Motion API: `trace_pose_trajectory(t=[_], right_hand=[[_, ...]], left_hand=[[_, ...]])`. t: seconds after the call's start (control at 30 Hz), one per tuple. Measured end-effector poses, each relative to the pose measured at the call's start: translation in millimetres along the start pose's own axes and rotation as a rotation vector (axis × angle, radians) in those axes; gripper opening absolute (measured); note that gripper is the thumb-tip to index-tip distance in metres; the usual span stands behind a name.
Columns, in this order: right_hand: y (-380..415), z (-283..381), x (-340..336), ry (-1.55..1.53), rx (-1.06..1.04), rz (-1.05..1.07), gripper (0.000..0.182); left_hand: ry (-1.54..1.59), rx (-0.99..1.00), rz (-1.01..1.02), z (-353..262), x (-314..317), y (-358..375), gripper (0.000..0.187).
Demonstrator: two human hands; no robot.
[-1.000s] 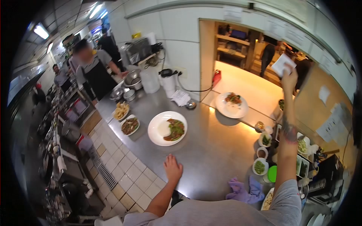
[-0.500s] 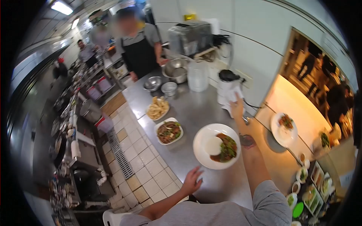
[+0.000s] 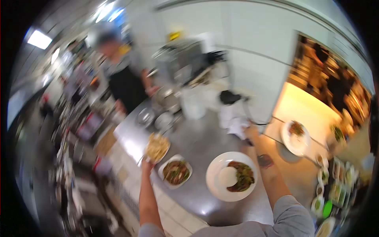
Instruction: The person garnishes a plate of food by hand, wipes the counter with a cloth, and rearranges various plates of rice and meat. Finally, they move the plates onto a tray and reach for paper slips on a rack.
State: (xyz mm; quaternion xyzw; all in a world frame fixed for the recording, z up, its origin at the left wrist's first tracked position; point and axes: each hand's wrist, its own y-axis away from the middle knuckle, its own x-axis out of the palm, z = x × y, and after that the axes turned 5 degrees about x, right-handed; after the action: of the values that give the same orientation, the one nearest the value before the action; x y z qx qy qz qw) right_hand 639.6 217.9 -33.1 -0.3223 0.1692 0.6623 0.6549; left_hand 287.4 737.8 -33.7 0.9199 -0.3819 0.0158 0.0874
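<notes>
My left hand (image 3: pixel 147 163) is at the near edge of a white bowl (image 3: pixel 167 152) of pale, fried-looking strips, fingers closed at its rim; blur hides the exact grip. Beside it sits a squarish white bowl (image 3: pixel 160 173) of brown sliced food with green pieces. My right hand (image 3: pixel 250 132) reaches across the counter, its fingers closed on a white cloth (image 3: pixel 238 125) beside a white device with a black top (image 3: pixel 229 97). Between my arms rests a large round white plate (image 3: pixel 215 173), with dark saucy food and greens curved around a pale mound.
Metal bowls (image 3: pixel 146 117) and a stack of clear containers (image 3: pixel 193 104) stand farther along the steel counter (image 3: pixel 193 138). A person in a dark apron (image 3: pixel 127 87) stands at its far end. Another plate (image 3: pixel 288 143) sits at the lit pass on the right, near several small dishes.
My left hand has moved forward from the counter's near edge to the bowl of fried strips. My right hand stays at the white cloth. The camera view has shifted.
</notes>
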Motion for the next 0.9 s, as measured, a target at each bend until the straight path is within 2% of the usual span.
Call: trace_pose_trajectory(t=[0.03,0.07,0.1,0.13,0.17,0.2,0.23,0.27,0.3,0.33,0.37,0.47,0.53,0.63,0.77,0.87,0.9], right_hand=[[24.8,20.0,-19.5,0.094,0.007,-0.059,0.069],[48.5,34.0,-48.3,-0.011,0.101,0.062,0.063],[88.4,75.6,-104.0,0.044,0.075,0.155,0.058],[121.0,96.8,-147.5,0.101,0.045,0.258,0.053],[141.3,59.2,-151.7,-0.013,-0.009,0.225,0.049],[168.6,20.9,-153.2,-0.122,-0.081,0.205,0.045],[203.5,3.1,-169.9,-0.188,0.055,0.2,0.042],[239.6,-9.6,-188.2,-0.259,0.187,0.212,0.039],[275.5,-19.7,-207.4,-0.147,0.218,0.144,0.036],[313.1,-46.7,-216.5,-0.192,0.272,0.085,0.034],[350.5,-65.0,-230.9,0.046,0.237,0.005,0.032],[449.7,-76.6,-275.8,0.296,0.321,-0.151,0.027],[496.0,-76.4,-299.7,0.495,0.5,-0.215,0.026],[534.1,-68.3,-330.7,0.832,0.695,-0.335,0.023],[560.1,-102.5,-346.7,0.726,0.622,-0.424,0.019],[560.6,-128.0,-355.1,0.602,0.501,-0.399,0.015],[559.1,-138.0,-359.4,0.582,0.435,-0.418,0.015]], left_hand=[[0.263,0.254,0.211,-8.9,14.7,-1.5,0.04],[0.212,0.149,0.222,-3.3,2.1,-24.2,0.039],[0.162,0.045,0.237,5.3,-11.5,-48.0,0.037],[-0.241,0.23,0.414,7.5,-25.6,-58.2,0.037],[0.033,-0.004,0.268,5.2,-19.4,-60.9,0.039],[0.094,-0.028,0.263,6.5,-22.1,-65.3,0.038],[-0.29,0.038,0.208,20.5,-34.5,-87.8,0.036],[-0.202,0.046,0.165,14.7,-24.3,-78.4,0.036],[-0.111,0.053,0.108,12.7,-26.8,-65.8,0.036],[-0.065,0.101,0.098,12.6,-22.2,-66.1,0.037],[-0.017,0.144,0.079,18.8,-26.6,-67.5,0.039],[0.045,0.224,0.02,19.7,-33.8,-58.8,0.041],[0.036,0.227,-0.014,5.0,-35.2,-49.8,0.041],[0.035,0.228,-0.041,-24.9,-46.0,-29.0,0.042],[-0.022,0.228,-0.07,-57.5,-50.1,30.8,0.043],[-0.165,0.23,-0.081,-78.3,-13.8,121.1,0.042],[-0.176,0.204,-0.025,-79.0,1.1,153.0,0.043]])
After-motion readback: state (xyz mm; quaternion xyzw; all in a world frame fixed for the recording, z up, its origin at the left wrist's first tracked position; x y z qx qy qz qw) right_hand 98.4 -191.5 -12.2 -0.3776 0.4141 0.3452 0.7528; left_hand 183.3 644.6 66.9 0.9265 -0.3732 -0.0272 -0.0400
